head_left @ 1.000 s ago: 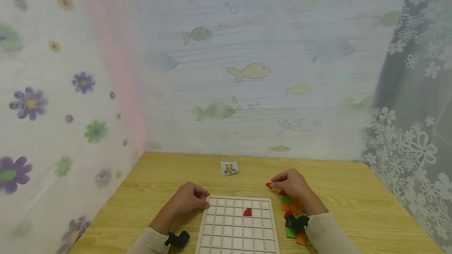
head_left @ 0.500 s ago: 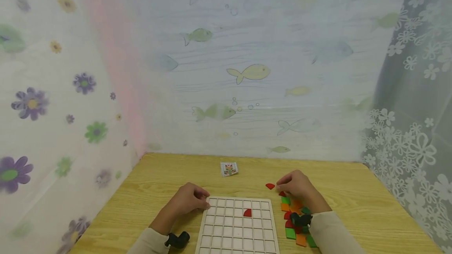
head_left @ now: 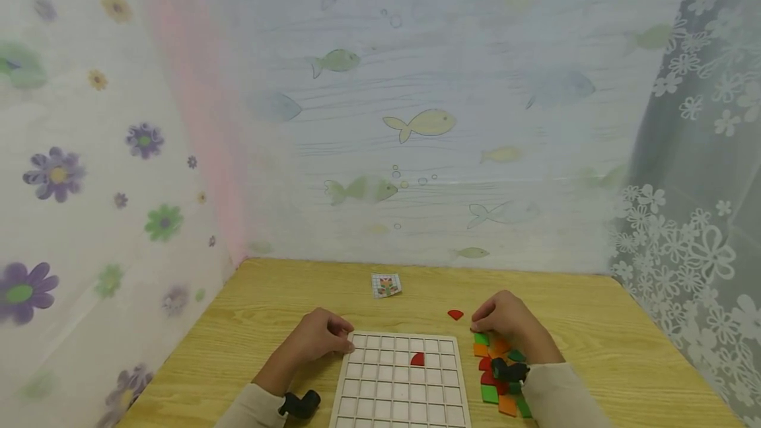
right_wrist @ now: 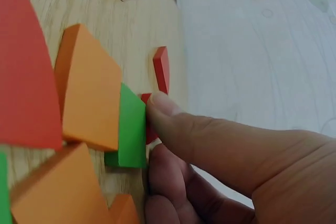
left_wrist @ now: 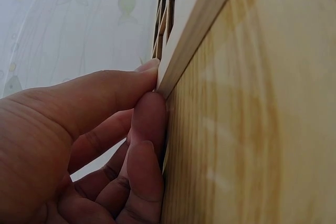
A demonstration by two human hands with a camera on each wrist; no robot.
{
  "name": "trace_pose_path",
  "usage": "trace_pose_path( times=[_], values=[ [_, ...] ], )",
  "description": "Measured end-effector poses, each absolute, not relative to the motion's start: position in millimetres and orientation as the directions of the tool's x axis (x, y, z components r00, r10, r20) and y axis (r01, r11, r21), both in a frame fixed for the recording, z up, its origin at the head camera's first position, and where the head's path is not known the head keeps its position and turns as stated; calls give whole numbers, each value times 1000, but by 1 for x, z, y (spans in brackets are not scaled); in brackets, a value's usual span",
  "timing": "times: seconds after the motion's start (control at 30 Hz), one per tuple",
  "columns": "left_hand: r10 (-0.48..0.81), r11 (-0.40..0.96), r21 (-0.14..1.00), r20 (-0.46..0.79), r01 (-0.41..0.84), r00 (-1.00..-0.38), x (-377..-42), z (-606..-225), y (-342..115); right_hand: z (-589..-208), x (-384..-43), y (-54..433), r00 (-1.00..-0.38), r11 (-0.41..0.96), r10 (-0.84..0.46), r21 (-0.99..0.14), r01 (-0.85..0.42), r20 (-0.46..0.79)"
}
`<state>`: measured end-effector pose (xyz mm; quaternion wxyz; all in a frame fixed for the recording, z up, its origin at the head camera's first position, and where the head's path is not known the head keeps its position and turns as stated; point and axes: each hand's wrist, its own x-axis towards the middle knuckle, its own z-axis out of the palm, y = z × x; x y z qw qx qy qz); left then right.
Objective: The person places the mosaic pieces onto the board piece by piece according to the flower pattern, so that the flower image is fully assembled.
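My left hand [head_left: 321, 337] pinches the far left corner of a pale wooden grid board [head_left: 401, 392], with the thumb on its rim and fingers against the side. One red quarter-circle tile [head_left: 418, 359] sits in a cell of the board. At the far end of the loose tiles, my right hand [head_left: 511, 322] pinches a red tile [right_wrist: 151, 134] between thumb and fingers, mostly hidden by the thumb. A green tile [right_wrist: 132, 124] lies right beside it. Another red quarter-circle tile [head_left: 455, 314] lies alone on the table, just left of the right hand's fingertips.
Several orange tiles [head_left: 507, 405], green tiles [head_left: 489, 393] and red tiles lie clustered right of the board, partly under the right wrist. A small card with a coloured grid pattern [head_left: 386, 285] lies behind the board. A printed curtain [head_left: 428, 216] hangs at the table's back edge.
My right hand has let go of a red quarter-circle tile, leaving it on the table, and moved right and nearer to another red tile. My left hand has stayed at the board's corner.
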<state>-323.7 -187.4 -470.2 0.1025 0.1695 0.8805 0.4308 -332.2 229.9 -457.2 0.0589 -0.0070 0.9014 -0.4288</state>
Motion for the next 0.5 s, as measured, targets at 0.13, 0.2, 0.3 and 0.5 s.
trace_pose_path(
  times=[0.13,0.2,0.3,0.5],
  values=[
    [384,576,791,-38,207,-923,-324,-471,-187,-457,-330,229,-996,680,-49,-733,21,-74],
    [382,579,789,-41,204,-923,-324,-471,-187,-457,-330,228,-997,706,-38,-708,20,-65],
    [379,582,788,-46,199,-924,-324,-471,-187,-456,-330,227,-998,743,-32,-669,9,-48],
    [383,573,796,-50,195,-923,-324,-471,-187,-457,-330,226,-999,778,-32,-628,-1,-38]
  ],
)
